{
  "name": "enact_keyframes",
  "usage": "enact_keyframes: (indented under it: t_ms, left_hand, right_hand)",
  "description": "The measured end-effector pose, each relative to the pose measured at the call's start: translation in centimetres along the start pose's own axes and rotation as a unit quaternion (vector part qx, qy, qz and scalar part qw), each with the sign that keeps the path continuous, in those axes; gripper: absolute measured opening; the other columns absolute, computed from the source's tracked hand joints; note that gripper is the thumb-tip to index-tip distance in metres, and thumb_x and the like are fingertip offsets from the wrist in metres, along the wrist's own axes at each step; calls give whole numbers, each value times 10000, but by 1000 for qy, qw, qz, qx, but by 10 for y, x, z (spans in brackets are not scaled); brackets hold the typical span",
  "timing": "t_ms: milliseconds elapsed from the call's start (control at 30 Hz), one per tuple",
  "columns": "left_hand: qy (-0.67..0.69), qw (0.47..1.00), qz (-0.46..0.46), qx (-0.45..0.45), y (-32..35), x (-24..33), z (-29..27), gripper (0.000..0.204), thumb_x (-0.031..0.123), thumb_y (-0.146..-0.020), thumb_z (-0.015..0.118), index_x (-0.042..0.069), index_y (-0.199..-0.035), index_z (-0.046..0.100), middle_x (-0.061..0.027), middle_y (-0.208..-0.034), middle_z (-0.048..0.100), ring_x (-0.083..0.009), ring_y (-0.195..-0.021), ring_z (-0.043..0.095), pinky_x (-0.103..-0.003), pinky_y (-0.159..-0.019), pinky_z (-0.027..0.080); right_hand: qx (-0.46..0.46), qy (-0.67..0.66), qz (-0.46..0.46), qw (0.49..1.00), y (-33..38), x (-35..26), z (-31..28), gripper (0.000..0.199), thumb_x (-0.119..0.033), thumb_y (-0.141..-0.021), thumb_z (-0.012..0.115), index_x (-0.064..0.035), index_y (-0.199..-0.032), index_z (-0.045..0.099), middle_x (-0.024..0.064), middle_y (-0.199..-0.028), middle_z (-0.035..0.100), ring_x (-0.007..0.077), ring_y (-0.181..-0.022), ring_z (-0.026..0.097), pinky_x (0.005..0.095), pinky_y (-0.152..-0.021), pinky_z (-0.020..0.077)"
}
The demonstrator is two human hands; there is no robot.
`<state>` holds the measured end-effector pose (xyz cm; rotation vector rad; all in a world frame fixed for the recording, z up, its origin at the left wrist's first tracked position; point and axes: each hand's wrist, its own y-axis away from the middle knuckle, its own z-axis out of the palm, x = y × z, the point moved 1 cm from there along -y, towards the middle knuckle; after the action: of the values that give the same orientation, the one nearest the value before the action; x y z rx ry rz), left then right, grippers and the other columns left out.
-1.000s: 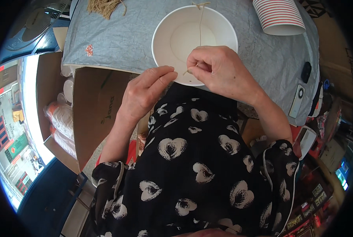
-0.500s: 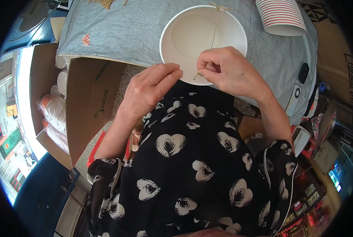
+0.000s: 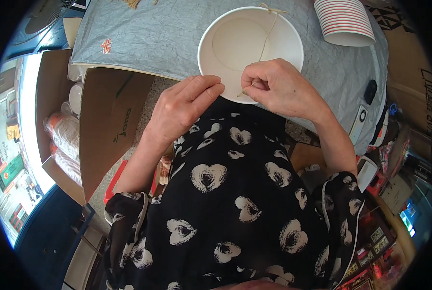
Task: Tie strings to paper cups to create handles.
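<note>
A large white paper bucket (image 3: 286, 53) stands tilted at the table's near edge, its mouth toward me. A thin tan string (image 3: 268, 36) is knotted at its far rim and runs down across the opening. Between thumb and fingers my right hand (image 3: 281, 89) pinches this string, and a short end pokes out at the left of the grip. My left hand (image 3: 184, 104) is closed over the near-left rim of the bucket, fingertips on the inside; its thumb is hidden.
Stacked paper cups or tubs (image 3: 346, 21) lie at the table's far right. A black fob (image 3: 370, 92) and a white remote-like device (image 3: 358, 123) are by the right edge. At left, an open cardboard box (image 3: 112, 121) holds wrapped stacks. Loose tan strings (image 3: 131, 3) lie at the far edge.
The view has shifted very slightly. Both hands keep their grips in nearly the same place, and the string end below the right hand points a little differently.
</note>
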<state>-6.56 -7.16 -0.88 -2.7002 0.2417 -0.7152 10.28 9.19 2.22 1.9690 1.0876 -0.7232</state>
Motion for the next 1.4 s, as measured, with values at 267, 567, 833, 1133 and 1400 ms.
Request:
enact_keyframes:
  t_ms: [267, 567, 833, 1133, 1400]
  left_hand:
    - [8, 1000, -10, -1, -2, -1, 0, 337, -58, -721, 698, 60, -1036, 726, -67, -1086, 699, -238, -915, 710, -325, -737, 600]
    - [23, 999, -39, -5, -21, -4, 1, 274, -45, -775, 700, 69, -1024, 694, -58, -1038, 687, -276, -879, 700, -359, -717, 591]
    - [97, 992, -69, -53, -58, 4, -1, 167, 23, -854, 674, 60, -1017, 681, -76, -1028, 681, -326, -828, 693, -402, -699, 569]
    - [155, 982, -52, -96, -81, -3, 11, 147, 37, -899, 674, 46, -1040, 713, -133, -984, 696, -329, -790, 687, -387, -686, 546]
    - [178, 979, -55, -86, -88, 4, 18, 153, 21, -923, 647, 6, -1065, 704, -137, -966, 699, -287, -760, 693, -353, -674, 547]
  right_hand:
    - [2, -11, -21, 1000, -2, 4, 3, 67, -55, -837, 671, 7, -822, 648, 49, -561, 487, 143, -515, 447, 320, -526, 391]
    - [-62, 28, -118, 991, -6, 10, -8, 232, -81, -828, 633, 25, -1032, 663, 155, -899, 667, 287, -828, 663, 403, -764, 517]
    - [-66, 44, -79, 994, -13, 17, -30, 445, -18, -825, 618, 3, -1261, 534, 146, -988, 654, 294, -951, 659, 400, -862, 528]
    - [78, 44, -141, 986, -1, 29, -26, 559, -29, -805, 708, -36, -1330, 516, 133, -1207, 623, 323, -1129, 617, 417, -963, 504]
    - [470, -133, -107, 866, 49, 44, 16, 174, -36, -939, 658, 15, -1100, 699, 65, -954, 695, 107, -787, 637, 248, -699, 519]
